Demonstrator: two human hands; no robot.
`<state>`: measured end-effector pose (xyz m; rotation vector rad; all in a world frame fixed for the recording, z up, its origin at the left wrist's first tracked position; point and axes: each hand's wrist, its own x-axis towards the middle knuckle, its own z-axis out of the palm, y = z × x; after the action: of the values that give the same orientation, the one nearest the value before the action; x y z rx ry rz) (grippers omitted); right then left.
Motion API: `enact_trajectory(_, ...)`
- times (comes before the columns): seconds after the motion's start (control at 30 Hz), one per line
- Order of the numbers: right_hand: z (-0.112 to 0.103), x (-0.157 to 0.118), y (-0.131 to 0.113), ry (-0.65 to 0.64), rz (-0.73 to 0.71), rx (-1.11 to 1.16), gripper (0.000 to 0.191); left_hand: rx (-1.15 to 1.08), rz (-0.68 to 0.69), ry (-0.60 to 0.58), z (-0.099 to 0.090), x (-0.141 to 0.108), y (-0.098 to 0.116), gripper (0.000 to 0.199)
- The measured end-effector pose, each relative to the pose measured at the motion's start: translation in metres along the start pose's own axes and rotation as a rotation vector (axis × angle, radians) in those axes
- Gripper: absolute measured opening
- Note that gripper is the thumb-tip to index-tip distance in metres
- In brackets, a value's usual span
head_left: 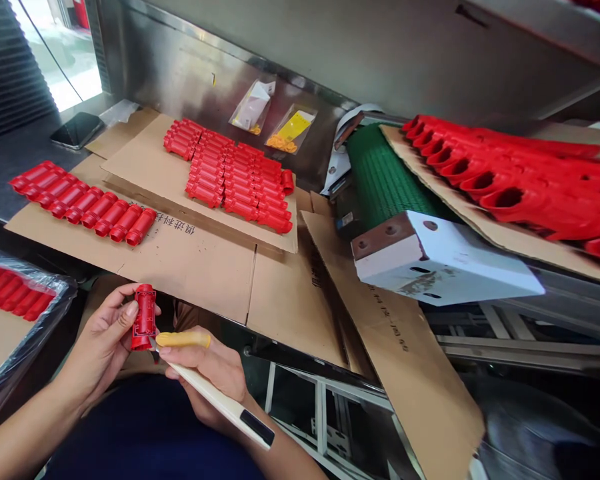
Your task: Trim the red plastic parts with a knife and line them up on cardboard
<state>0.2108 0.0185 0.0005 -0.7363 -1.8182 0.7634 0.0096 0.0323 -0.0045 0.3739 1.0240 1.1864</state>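
My left hand (pixel 107 337) holds a red plastic cylinder (pixel 144 317) upright between thumb and fingers, its slotted side facing me. My right hand (pixel 207 367) grips a white-handled tool (pixel 220 403) with a dark end; its tip meets the lower end of the cylinder. A yellow finger cover (pixel 183 339) sits on one finger of that hand. Beyond my hands, a row of red cylinders (pixel 85 203) lies on cardboard at the left. Several more rows of red cylinders (pixel 230 173) rest on a raised cardboard sheet (pixel 175 193).
A plastic-lined box (pixel 27 360) with red parts stands at the left. A phone (pixel 77 130) and two small bags (pixel 253 105) (pixel 291 130) lie farther back. At the right are a green roller (pixel 395 173), a white metal bracket (pixel 445 260) and red parts on cardboard.
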Motion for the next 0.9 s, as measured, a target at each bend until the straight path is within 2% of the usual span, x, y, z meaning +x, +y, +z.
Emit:
enact_trajectory(0.17, -0.0033, 0.0004, -0.0012, -0.008, 0.014, 0.007, 0.024, -0.022, -0.033, -0.011, -0.0009, -0.0006, -0.0004, 0.042)
enact_trajectory(0.4, -0.0051, 0.0033, -0.0007, -0.027, -0.018, 0.036, 0.025, -0.019, -0.022, -0.011, 0.0, -0.0007, -0.0001, 0.04)
enact_trajectory(0.9, -0.0092, 0.0072, -0.0028, -0.062, 0.006, 0.054, 0.024, -0.004, -0.025, -0.021, 0.0006, -0.0011, 0.0011, 0.04)
